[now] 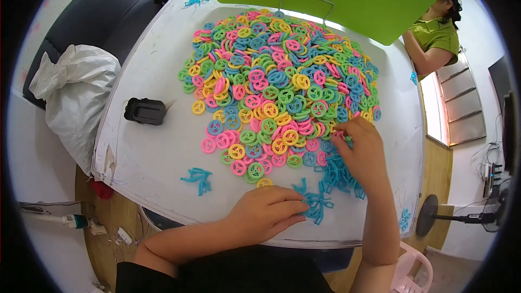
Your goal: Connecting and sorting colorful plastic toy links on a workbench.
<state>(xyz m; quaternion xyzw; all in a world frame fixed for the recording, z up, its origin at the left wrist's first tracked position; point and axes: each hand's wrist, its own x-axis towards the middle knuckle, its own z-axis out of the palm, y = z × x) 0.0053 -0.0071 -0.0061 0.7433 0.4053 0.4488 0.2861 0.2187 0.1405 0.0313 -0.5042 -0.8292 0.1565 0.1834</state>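
Observation:
A broad heap of small spoked plastic wheels in pink, green, yellow and blue covers the middle of the white table. At the heap's near right edge, my right hand is closed in a pinch, with bits of pink and green wheel showing at its fingertips. My left hand lies lower and further left, its fingers bent together against a loose cluster of thin blue plastic pieces. What its fingertips hold is hidden. More blue pieces lie under and beside my right wrist.
A small group of blue pieces lies left of my left hand. Further left sits a black plastic tray. A green board with a wire handle stands behind the heap. Another person is at the far right; a white sack stands left.

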